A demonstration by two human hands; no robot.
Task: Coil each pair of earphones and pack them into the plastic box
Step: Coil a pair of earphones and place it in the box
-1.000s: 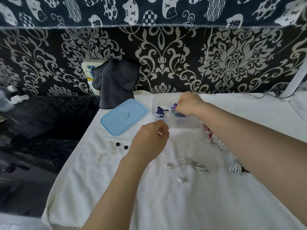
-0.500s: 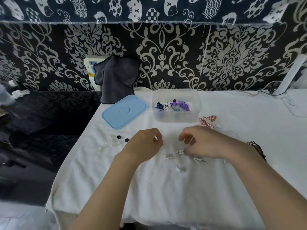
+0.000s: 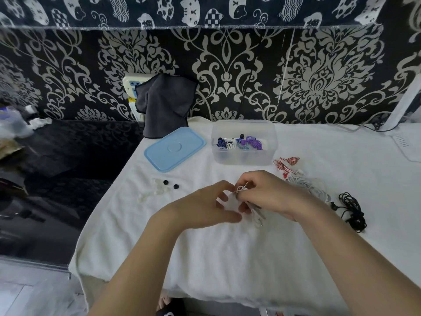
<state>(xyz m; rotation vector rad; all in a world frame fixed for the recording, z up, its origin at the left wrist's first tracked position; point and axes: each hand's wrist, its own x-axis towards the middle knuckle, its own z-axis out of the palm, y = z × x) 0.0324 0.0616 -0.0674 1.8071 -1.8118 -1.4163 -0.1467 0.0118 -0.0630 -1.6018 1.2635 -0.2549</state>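
**Head view: white pair lifted, coiling begins**

Head view, frame centre. Right hand (image 3: 271,197), which was inside the plastic box (image 3: 243,156) a second ago and then came down onto the cloth, now has its fingers curled round the white earphones (image 3: 255,212) and lifts them off the white cloth (image 3: 205,258); cord hangs below the palm. Left hand (image 3: 205,206) has closed in from the left, fingers loosely bent, tips at the cord; exact pinch hidden. Means: last coil deposited, next pair starting. Box sits upper centre, already holding blue, white and purple coils. Blue lid (image 3: 174,148) is off, to the box's left. Still loose at right: red-white earphones (image 3: 286,163), white bundle (image 3: 307,184), black earphones (image 3: 352,210).
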